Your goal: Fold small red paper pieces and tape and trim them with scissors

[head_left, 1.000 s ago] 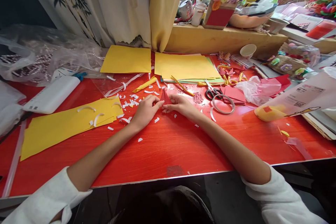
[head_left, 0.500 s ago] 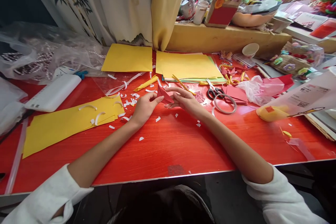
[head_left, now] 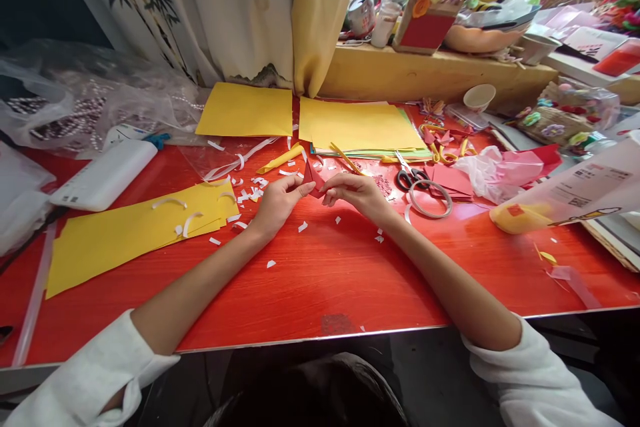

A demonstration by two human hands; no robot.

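Observation:
A small folded piece of red paper is held up between my two hands, just above the red tabletop. My left hand pinches its left side between thumb and fingers. On the other side, my right hand has thumb and forefinger closed on the paper's right corner. White paper scraps lie scattered beside my left hand. A rolled yellow paper rests behind the folded piece. Right of my right hand are black-handled scissors and a grey ring-shaped roll.
Yellow paper strips lie at left near a white device. Yellow sheets are stacked at the back. Red paper pieces, pink plastic and a translucent cup lying on its side are at right.
The fingers of my right hand have curled in and closed on the red paper's right corner. The folded paper has turned slightly; my left hand keeps its pinch.

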